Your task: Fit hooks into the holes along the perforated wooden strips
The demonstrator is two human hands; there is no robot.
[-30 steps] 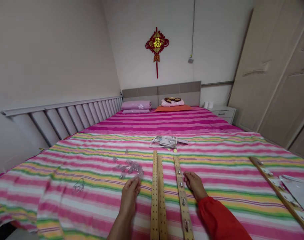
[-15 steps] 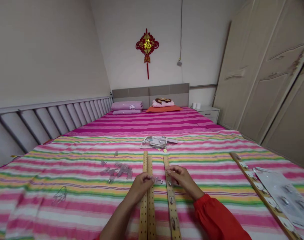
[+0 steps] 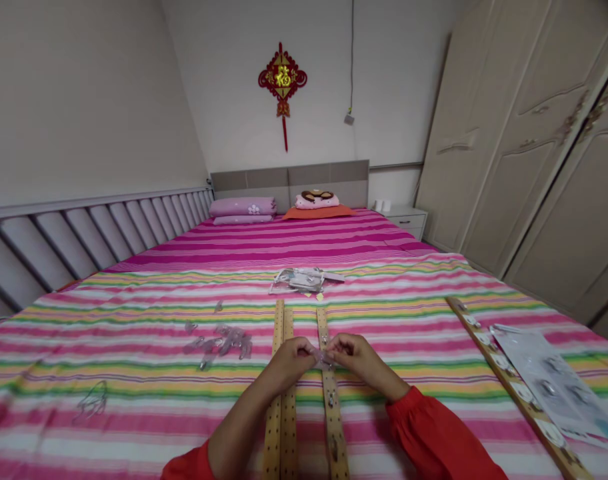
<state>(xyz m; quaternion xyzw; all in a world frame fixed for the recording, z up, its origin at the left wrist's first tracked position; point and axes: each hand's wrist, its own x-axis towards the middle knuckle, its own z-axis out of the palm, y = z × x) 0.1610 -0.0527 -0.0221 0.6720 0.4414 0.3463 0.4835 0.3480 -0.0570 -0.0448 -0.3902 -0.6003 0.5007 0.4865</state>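
Note:
A small clear plastic packet point(image 3: 325, 361) is pinched between my two hands, above the perforated wooden strip on the right point(image 3: 333, 420). My left hand point(image 3: 295, 360) has closed fingers on the packet's left side. From the other side, my right hand point(image 3: 353, 352) pinches its edge with thumb and fingers. What the packet contains is too small to make out. Several small shiny metal pieces sit along that strip, one of them point(image 3: 331, 400) just below my hands. Two more perforated wooden strips point(image 3: 273, 433) lie side by side under my left forearm.
Several small clear packets point(image 3: 229, 341) lie scattered to the left, with a thin loop of wire or string point(image 3: 93, 400) nearer me. Beyond the strips rests a pile of plastic packaging point(image 3: 304, 280). At right are a wooden strip with white discs point(image 3: 521, 392) and a blister pack point(image 3: 554, 380).
My hands have come together over the right strip. The right hand left the strip and now grips the packet that the left hand held alone. The view has shifted slightly right.

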